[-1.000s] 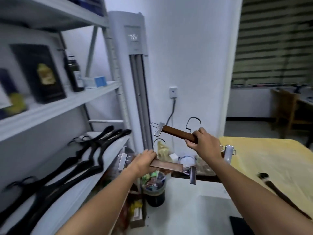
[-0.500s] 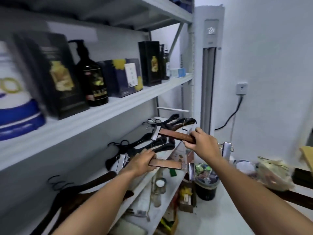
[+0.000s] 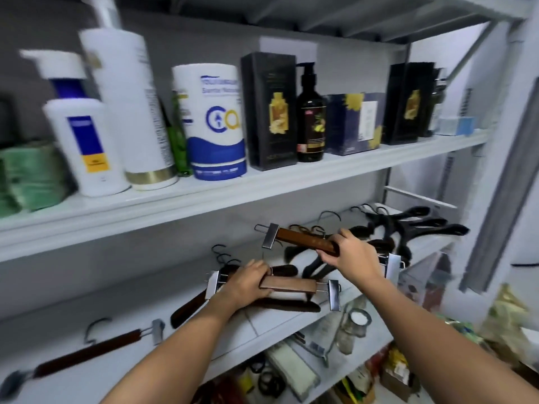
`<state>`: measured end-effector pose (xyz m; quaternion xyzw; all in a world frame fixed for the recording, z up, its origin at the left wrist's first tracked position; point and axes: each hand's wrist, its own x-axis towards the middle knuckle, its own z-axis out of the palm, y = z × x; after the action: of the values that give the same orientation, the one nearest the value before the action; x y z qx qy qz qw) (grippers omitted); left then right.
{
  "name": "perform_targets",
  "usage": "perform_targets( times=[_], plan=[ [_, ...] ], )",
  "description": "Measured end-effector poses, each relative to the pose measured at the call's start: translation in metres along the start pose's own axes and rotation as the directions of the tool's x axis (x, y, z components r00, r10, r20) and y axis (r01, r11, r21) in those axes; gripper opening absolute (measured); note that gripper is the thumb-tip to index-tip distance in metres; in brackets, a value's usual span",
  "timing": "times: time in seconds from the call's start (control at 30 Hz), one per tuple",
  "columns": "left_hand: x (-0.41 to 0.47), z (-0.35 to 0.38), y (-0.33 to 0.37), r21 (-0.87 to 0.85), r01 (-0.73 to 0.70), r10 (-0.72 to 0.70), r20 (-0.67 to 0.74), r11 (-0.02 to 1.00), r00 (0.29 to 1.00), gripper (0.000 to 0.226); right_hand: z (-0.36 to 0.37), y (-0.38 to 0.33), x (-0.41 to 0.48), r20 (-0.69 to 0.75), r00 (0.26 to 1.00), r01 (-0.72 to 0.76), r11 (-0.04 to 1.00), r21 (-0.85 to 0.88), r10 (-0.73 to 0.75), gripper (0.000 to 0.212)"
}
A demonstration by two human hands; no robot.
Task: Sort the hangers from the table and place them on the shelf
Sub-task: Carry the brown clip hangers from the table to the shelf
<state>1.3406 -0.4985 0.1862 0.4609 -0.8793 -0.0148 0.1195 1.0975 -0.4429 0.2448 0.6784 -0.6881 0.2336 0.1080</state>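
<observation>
Brown wooden clip hangers with metal clamps, one (image 3: 287, 285) clasped in left hand (image 3: 248, 282), another (image 3: 303, 242) gripped in right hand (image 3: 351, 255), above white metal shelf (image 3: 256, 325), near black plastic hangers (image 3: 408, 225) far right.

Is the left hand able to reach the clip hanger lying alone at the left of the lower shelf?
Probably yes, but not to grasp it: the left hand already grips a wooden clip hanger. The lone hanger lies uncovered, nothing blocking.
</observation>
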Motion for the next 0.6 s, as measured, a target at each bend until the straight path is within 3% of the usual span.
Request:
perform_targets(
  times=[0.2, 0.33, 0.6],
  plan=[
    [-0.087, -0.016, -0.032, 0.024, 0.213, -0.213, -0.005, 0.977, 0.977, 0.039, 0.015, -0.061, -0.006, 0.088, 0.983, 0.155, 0.985, 0.079, -0.162, 0.047],
    [-0.145, -0.022, -0.044, 0.062, 0.365, -0.364, -0.02, 0.929, 0.931, 0.038, 0.023, -0.103, -0.015, 0.167, 0.955, 0.221, 0.964, 0.15, -0.245, 0.047],
    [-0.232, -0.03, -0.053, 0.116, 0.556, -0.559, -0.005, 0.823, 0.829, 0.044, 0.03, -0.168, -0.032, 0.187, 0.897, 0.346, 0.899, 0.27, -0.401, 0.049]
  ],
)
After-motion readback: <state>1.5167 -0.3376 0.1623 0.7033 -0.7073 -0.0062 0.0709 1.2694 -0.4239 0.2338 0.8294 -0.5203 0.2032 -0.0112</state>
